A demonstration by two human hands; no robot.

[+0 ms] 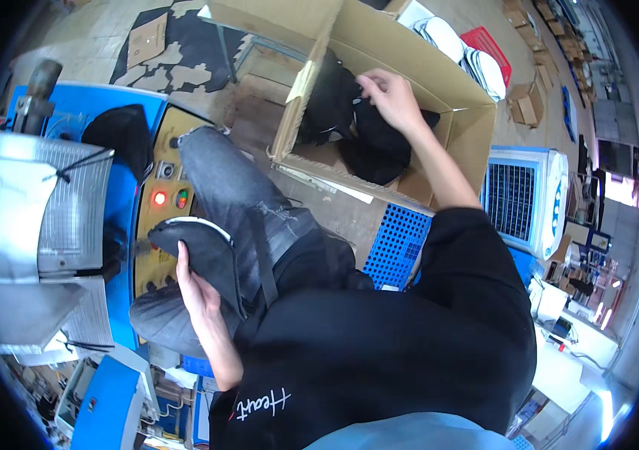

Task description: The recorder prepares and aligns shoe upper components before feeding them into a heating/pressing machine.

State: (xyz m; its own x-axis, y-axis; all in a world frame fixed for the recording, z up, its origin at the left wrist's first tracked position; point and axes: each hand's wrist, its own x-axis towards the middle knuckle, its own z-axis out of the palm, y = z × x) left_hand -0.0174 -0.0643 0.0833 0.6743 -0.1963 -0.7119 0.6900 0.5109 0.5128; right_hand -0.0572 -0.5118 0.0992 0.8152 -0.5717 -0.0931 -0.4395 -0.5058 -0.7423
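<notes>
My left hand (198, 295) holds a black cap (211, 259) over my lap, fingers along its side. The cap's curved brim and a pale strip at its upper edge show. My right hand (391, 99) is over an open cardboard box (460, 142), its fingers curled together. Black caps (379, 142) lie in the box below that hand, and more dark cloth (327, 94) fills its left side. Whether the fingertips pinch any cloth is hidden. Another black cap (121, 135) sits on the blue machine at my left.
The machine's yellow control panel (156, 225), with a lit red button, stands beside my knee. A blue perforated crate (397, 244) lies below the box. An air cooler (522, 199) stands at right. White rounded pieces (462, 52) and a red basket (488, 49) are behind the box.
</notes>
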